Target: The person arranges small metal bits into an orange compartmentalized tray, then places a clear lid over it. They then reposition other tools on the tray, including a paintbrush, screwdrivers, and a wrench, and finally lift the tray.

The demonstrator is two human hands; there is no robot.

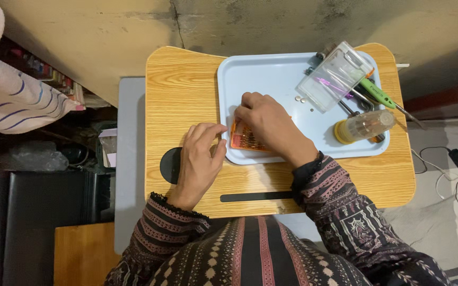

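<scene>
My right hand [269, 123] lies over a small orange case of thin metal bits [244, 139] that rests in a pale blue tray [271, 71]; its fingertips touch the case's top edge. My left hand [200, 156] rests on the wooden lap desk [178, 90] with its fingers curled against the tray's left rim, next to the orange case. Whether either hand truly grips the case is hidden by the fingers.
In the tray's right part lie a clear plastic lid [335, 75], a green-handled tool [380, 94], metal tweezers, a clear jar with yellow cap [364, 126] and some tiny round parts [300, 98]. Cables [451, 169] lie on the floor to the right.
</scene>
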